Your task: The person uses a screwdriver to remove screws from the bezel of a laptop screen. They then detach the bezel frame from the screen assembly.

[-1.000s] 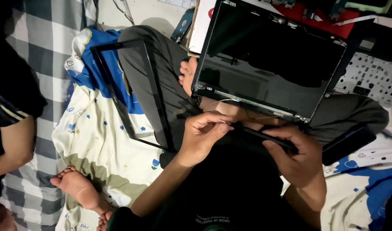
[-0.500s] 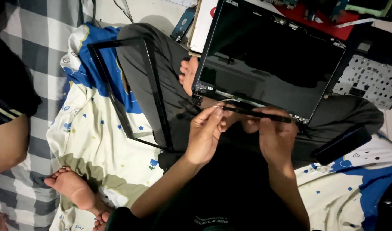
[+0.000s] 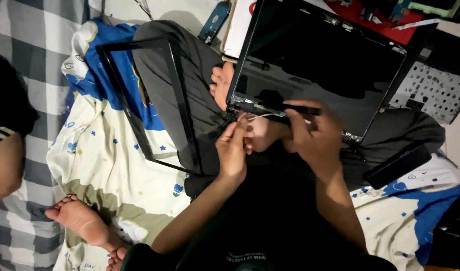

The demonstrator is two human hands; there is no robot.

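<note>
Head view: right hand [image 3: 314, 136] holds black tool [image 3: 302, 108] against laptop screen [image 3: 320, 65].

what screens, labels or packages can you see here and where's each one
Laptop screen panel: upper middle, propped on the person's legs, dark and unlit rectangle; right hand at its lower edge, left hand beside it.
Screen bezel frame: left of it, empty black rectangle on the lap.
White packet: top centre, partly hidden by the panel.

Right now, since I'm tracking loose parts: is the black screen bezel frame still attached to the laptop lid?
No, the black bezel frame lies apart, left of the laptop lid.
</note>
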